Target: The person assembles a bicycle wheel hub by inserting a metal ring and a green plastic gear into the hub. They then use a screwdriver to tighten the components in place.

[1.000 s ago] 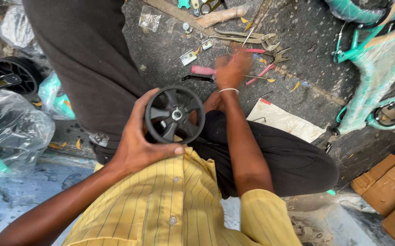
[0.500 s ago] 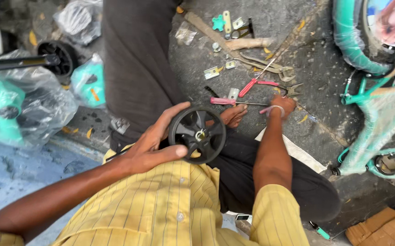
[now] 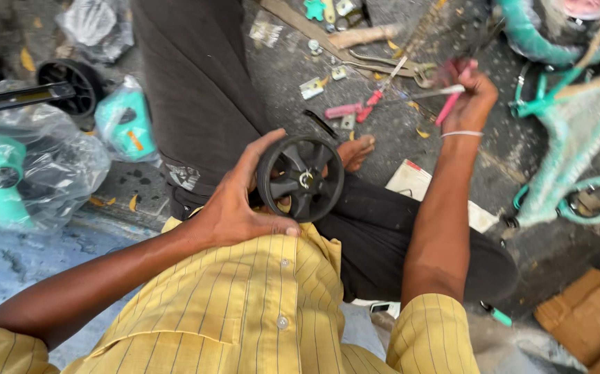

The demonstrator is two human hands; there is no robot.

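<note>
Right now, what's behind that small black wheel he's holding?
Behind the small black wheel, held by the left hand, lie dark trousers and a bare foot. The ground directly beneath is covered.

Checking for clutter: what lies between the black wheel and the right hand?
In the head view, a bare foot lies between the black wheel and the right hand.

Well left of the left hand, teal parts in a clear plastic bag; beyond it, a spare black wheel. Just left of the right hand, pink-handled pliers and small metal brackets (scattered on grey ground). Right of that hand, a teal bicycle frame. Below it, white paper; far lower right, cardboard.
</note>
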